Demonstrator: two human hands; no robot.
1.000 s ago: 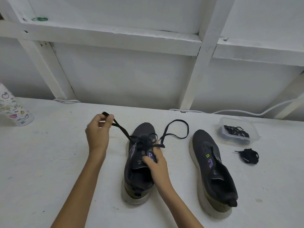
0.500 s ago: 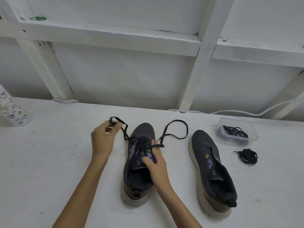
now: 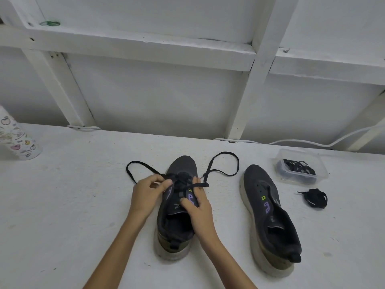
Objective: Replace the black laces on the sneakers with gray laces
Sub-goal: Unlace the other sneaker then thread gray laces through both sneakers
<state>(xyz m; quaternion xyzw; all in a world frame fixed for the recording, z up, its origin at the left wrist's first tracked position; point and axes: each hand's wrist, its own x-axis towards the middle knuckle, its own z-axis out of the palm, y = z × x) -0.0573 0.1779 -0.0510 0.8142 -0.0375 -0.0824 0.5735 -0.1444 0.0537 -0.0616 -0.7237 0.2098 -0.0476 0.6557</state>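
Note:
Two dark grey sneakers stand toes away from me on the white table point(image 3: 62, 205). The left sneaker point(image 3: 179, 224) has a black lace point(image 3: 220, 163) threaded through its front eyelets, with loose loops lying on both sides of the toe. My left hand point(image 3: 149, 192) pinches the lace at the shoe's left eyelets. My right hand point(image 3: 198, 205) presses on the tongue and right side of that shoe. The right sneaker point(image 3: 268, 215) has no lace. Beside it lies a bundled black lace point(image 3: 314, 198). A clear plastic box point(image 3: 302, 166) holds dark laces.
A patterned white cup point(image 3: 15, 136) lies at the far left of the table. A white cable point(image 3: 312, 142) runs along the back edge at the right. White beams and a wall rise just behind the table.
My left hand has come down from holding the lace end up at the left and now pinches the lace at the shoe's eyelets. The left lace loop dropped onto the table.

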